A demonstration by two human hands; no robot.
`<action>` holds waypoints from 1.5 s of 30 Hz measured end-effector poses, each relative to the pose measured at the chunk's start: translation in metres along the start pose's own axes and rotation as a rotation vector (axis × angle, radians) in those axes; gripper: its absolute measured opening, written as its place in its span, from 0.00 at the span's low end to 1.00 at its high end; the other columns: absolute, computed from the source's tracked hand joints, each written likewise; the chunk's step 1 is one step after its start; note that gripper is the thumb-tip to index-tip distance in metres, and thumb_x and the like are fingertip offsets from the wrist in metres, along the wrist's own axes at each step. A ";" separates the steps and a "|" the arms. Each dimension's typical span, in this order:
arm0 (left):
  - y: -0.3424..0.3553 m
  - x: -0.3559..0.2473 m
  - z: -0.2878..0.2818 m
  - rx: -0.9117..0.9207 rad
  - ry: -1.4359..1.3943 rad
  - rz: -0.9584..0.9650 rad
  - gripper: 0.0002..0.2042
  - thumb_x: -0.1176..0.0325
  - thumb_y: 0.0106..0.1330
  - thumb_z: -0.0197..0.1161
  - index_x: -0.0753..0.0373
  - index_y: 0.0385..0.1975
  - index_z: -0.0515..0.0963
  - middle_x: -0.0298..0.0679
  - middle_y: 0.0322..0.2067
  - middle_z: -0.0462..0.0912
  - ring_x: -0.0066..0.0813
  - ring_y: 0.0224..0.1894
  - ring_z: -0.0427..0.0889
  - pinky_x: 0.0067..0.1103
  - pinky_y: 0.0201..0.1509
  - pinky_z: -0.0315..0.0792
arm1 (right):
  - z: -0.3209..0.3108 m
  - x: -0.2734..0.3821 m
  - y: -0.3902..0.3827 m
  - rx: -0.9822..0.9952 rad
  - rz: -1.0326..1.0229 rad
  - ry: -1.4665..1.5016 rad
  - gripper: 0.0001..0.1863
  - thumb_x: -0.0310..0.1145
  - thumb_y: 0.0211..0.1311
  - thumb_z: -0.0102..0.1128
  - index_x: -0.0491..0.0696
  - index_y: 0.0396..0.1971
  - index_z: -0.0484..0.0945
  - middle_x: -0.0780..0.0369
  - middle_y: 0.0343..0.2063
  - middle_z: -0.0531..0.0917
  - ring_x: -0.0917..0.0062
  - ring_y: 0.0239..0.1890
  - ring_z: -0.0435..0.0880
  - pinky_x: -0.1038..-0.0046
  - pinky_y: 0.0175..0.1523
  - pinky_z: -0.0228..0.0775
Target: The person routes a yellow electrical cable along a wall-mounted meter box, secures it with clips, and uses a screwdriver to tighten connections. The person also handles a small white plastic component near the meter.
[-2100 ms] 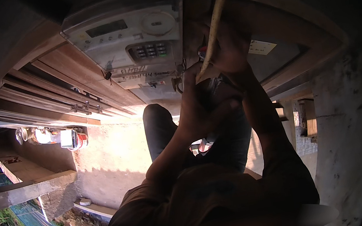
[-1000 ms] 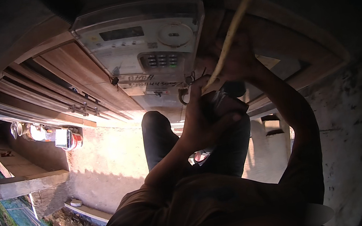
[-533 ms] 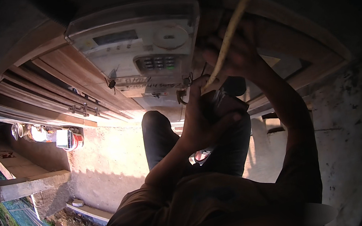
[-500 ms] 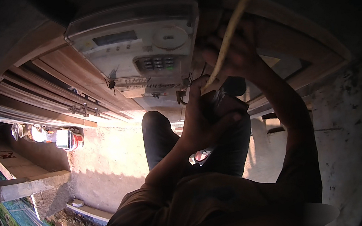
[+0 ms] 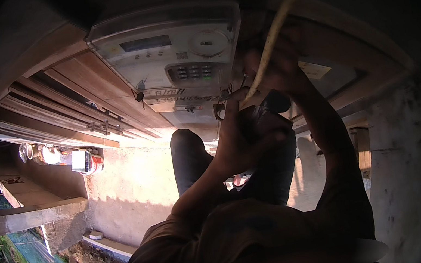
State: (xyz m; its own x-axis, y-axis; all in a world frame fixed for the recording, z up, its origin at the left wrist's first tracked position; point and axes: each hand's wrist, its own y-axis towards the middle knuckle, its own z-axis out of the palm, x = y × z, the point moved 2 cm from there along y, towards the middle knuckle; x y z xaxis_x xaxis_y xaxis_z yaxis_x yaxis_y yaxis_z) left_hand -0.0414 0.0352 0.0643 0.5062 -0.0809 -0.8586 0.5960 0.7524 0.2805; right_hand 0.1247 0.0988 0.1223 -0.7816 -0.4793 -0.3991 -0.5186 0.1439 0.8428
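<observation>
My left hand (image 5: 231, 142) is curled round a dark block (image 5: 271, 123), below the meter's (image 5: 163, 59) lower right corner; the yellow cable (image 5: 275, 29) slants down past the meter's right edge, its lower end at my left fingers; my right hand (image 5: 276, 68) is up behind the cable, near that same edge, fingers bent in shadow; I cannot tell whether it grips anything.
</observation>
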 end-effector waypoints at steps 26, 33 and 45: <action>-0.002 0.001 0.003 -0.054 -0.019 -0.063 0.43 0.80 0.58 0.75 0.66 0.69 0.51 0.53 0.60 0.73 0.37 0.60 0.79 0.33 0.66 0.73 | 0.008 0.012 -0.007 0.046 0.171 -0.057 0.09 0.37 0.46 0.73 0.56 0.29 0.83 0.70 0.29 0.85 0.76 0.42 0.82 0.62 0.46 0.63; 0.009 0.007 0.008 -0.080 0.117 0.073 0.48 0.80 0.60 0.72 0.67 0.73 0.40 0.47 0.46 0.85 0.35 0.50 0.86 0.33 0.64 0.75 | -0.040 0.003 -0.048 -0.097 0.402 -0.045 0.07 0.28 0.60 0.70 0.51 0.37 0.81 0.66 0.26 0.82 0.72 0.29 0.79 0.65 0.42 0.69; -0.021 0.014 0.016 -0.099 0.838 0.293 0.42 0.75 0.63 0.71 0.66 0.70 0.46 0.38 0.37 0.89 0.29 0.43 0.87 0.28 0.62 0.73 | -0.052 -0.009 0.002 -0.289 0.723 0.251 0.04 0.25 0.66 0.67 0.45 0.39 0.84 0.62 0.27 0.87 0.84 0.19 0.81 0.79 0.24 0.69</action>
State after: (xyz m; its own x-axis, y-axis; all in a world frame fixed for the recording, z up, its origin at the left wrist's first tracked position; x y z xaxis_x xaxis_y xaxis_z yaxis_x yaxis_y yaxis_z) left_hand -0.0363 0.0079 0.0535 -0.0149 0.5987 -0.8009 0.4381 0.7239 0.5330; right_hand 0.1486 0.0587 0.1460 -0.7701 -0.5381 0.3426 0.2204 0.2794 0.9345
